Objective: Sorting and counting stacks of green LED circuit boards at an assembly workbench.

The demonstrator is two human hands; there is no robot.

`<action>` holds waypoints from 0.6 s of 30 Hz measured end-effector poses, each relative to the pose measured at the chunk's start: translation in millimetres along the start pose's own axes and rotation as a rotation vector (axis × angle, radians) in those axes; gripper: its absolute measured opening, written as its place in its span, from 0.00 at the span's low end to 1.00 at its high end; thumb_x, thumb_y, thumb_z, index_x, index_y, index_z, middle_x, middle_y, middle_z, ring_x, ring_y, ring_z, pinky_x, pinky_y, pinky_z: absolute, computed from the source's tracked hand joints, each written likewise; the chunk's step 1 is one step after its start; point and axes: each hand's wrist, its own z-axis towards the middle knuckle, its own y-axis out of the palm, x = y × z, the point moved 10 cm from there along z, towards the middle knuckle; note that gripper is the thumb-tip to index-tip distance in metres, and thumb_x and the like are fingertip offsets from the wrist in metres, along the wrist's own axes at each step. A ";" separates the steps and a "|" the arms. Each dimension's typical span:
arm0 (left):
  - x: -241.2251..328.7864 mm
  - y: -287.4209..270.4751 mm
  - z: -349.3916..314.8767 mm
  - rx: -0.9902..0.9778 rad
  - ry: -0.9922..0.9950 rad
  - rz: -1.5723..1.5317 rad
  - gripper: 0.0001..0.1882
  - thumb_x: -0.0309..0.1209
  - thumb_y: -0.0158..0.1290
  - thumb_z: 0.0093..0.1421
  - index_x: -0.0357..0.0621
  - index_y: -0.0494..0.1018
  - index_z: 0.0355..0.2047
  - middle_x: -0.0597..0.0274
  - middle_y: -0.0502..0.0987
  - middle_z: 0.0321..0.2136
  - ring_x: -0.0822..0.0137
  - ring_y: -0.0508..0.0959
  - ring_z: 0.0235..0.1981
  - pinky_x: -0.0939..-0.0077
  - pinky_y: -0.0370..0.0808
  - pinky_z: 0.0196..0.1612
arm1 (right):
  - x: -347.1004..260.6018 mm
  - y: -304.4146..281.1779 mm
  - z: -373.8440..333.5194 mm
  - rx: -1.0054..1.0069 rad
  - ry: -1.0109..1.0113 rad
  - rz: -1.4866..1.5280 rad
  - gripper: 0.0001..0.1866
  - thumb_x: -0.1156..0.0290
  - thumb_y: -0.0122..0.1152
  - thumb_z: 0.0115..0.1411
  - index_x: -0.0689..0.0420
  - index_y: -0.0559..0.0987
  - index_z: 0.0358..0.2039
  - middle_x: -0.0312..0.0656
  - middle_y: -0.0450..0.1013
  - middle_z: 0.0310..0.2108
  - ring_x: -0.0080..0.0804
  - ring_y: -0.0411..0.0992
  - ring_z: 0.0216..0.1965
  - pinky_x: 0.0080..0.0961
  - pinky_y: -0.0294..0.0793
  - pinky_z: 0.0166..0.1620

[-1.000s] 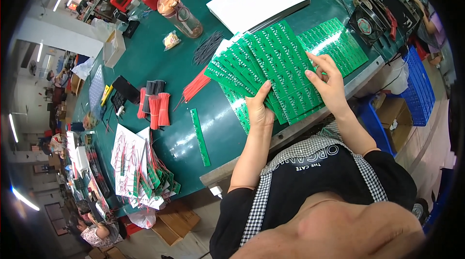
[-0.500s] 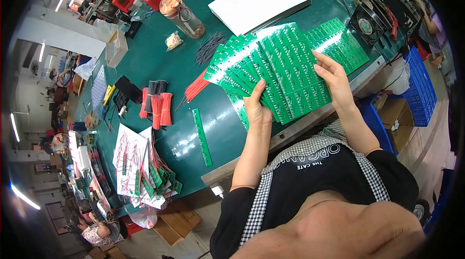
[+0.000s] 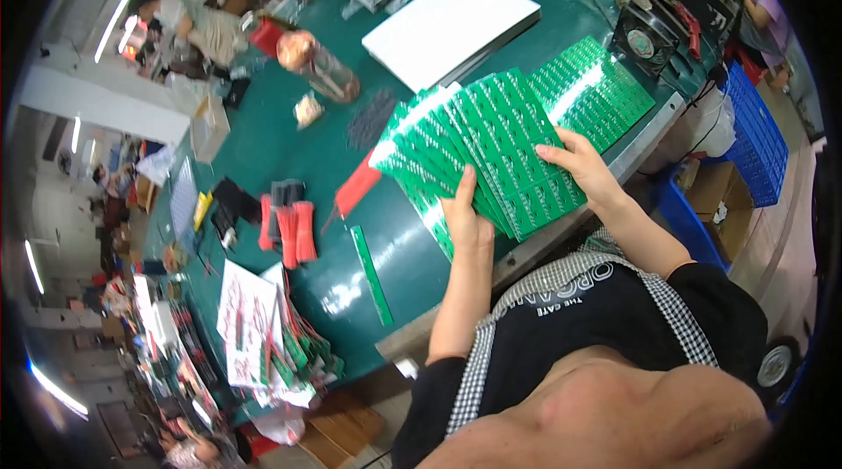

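Observation:
Several green circuit board panels (image 3: pixel 503 145) are fanned out between my two hands above the table's near edge. My left hand (image 3: pixel 467 210) grips the fan's lower left part, thumb on top. At the right edge, my right hand (image 3: pixel 581 166) holds the front panel with the thumb on its face and the fingers partly behind. More green panels (image 3: pixel 596 88) lie on the table beyond my right hand. Under the fan's left side, another panel's edge shows. A narrow green board strip (image 3: pixel 371 276) lies on the table to the left.
Bundles of red and dark wires (image 3: pixel 289 222) lie left on the green table (image 3: pixel 338 259). Wired boards with paper (image 3: pixel 263 329) are stacked near left. A bottle (image 3: pixel 317 67), a white stack (image 3: pixel 452 26) and a fan (image 3: pixel 645 41) stand farther back. Blue crates (image 3: pixel 756 131) are at right.
The view has shifted, so the table's things appear lower on the left, and people at the far side show more. Both hands still hold the fanned panels.

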 end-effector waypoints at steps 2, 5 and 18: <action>1.2 1.3 2.6 -0.033 -0.016 0.014 0.28 0.21 0.50 0.55 0.39 0.55 0.55 0.54 0.65 0.51 0.60 0.68 0.49 0.64 0.67 0.52 | 6.4 -4.8 1.6 0.081 0.077 0.112 0.13 0.72 0.53 0.57 0.62 0.71 0.43 0.38 0.72 0.38 0.21 0.71 0.37 0.19 0.71 0.40; -11.8 3.7 -4.1 -0.077 -0.110 0.029 0.28 0.22 0.51 0.55 0.37 0.55 0.55 0.54 0.64 0.51 0.60 0.67 0.50 0.63 0.66 0.52 | 0.6 -15.1 -1.4 0.077 0.016 0.190 0.16 0.72 0.52 0.58 0.64 0.69 0.46 0.40 0.72 0.39 0.24 0.71 0.38 0.21 0.71 0.42; -50.4 6.8 -22.6 -0.300 -0.416 0.018 0.29 0.43 0.52 0.56 0.37 0.59 0.53 0.51 0.68 0.49 0.59 0.71 0.47 0.63 0.71 0.48 | 3.7 11.8 -13.7 -0.159 0.099 0.081 0.37 0.69 0.54 0.57 0.59 0.46 0.62 0.46 0.55 0.58 0.32 0.55 0.57 0.27 0.54 0.58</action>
